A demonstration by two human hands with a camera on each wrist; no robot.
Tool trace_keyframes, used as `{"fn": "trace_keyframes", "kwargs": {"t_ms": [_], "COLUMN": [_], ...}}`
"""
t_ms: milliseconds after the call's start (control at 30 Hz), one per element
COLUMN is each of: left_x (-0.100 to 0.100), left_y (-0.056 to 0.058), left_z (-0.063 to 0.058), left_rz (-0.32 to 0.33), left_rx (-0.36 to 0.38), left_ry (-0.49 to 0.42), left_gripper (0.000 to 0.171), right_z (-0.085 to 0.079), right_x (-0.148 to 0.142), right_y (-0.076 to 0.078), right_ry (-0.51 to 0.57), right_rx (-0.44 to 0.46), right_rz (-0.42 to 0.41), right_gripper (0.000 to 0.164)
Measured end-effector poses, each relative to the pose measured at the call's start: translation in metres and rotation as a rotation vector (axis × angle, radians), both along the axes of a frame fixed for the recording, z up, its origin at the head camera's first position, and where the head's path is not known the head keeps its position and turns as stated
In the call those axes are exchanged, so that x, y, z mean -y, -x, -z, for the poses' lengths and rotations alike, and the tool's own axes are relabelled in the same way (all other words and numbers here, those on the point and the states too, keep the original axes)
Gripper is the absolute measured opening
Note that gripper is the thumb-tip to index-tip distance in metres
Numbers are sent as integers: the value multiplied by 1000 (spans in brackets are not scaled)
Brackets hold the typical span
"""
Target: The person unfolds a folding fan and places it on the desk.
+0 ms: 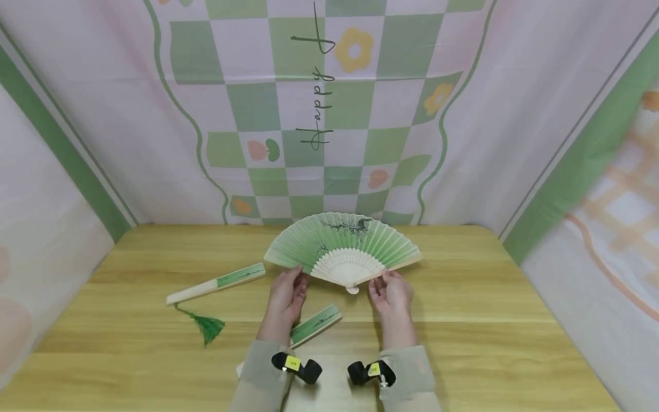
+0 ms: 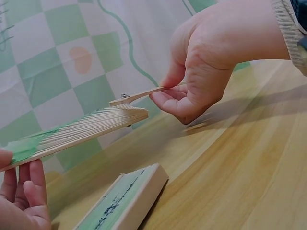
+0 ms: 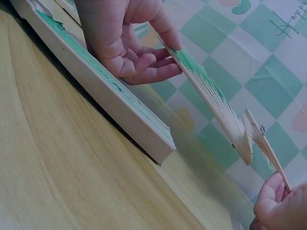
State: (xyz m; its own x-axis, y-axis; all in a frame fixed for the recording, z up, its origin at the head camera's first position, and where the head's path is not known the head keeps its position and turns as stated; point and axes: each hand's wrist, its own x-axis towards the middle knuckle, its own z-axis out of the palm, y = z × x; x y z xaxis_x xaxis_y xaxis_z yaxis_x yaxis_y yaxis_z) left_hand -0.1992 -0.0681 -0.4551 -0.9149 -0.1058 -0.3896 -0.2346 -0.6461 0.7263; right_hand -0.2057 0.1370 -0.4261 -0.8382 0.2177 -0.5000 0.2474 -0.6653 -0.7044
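A green folding fan [image 1: 355,240] with pale ribs and a dark branch print is spread wide, held up over the table. My left hand [image 1: 286,294] pinches its left outer rib between thumb and fingers; in the right wrist view that left hand [image 3: 129,43] shows at the green end. On the other side my right hand [image 1: 392,292] pinches the right outer rib, seen also in the left wrist view as the right hand [image 2: 201,67]. The metal pivot [image 2: 125,96] sits between both hands. Below the left hand lies a folded fan [image 1: 318,325], partly hidden by the left forearm.
Another folded fan [image 1: 216,284] lies at the left of the wooden table [image 1: 494,320], its green tassel [image 1: 208,328] spread toward the front. A checkered cloth [image 1: 304,103] hangs behind the table's back edge, with more cloth at both sides.
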Motion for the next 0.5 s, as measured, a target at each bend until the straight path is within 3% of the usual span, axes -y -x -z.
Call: {"fn": "trace_keyframes", "kwargs": {"t_ms": [267,500], "left_x": [2,4], "left_y": [-2,-2], "left_z": [-3,-4], "left_rz": [-1,-96], "left_rx": [1,2], "left_ry": [44,129], "left_gripper": [21,24], "right_z": [-1,1], "right_x": [-2,-5], "right_y": [-2,-1], "right_ry": [1,-33], "right_rx": [-29,-39], "right_rz": [7,-9], "right_gripper": [6,11]}}
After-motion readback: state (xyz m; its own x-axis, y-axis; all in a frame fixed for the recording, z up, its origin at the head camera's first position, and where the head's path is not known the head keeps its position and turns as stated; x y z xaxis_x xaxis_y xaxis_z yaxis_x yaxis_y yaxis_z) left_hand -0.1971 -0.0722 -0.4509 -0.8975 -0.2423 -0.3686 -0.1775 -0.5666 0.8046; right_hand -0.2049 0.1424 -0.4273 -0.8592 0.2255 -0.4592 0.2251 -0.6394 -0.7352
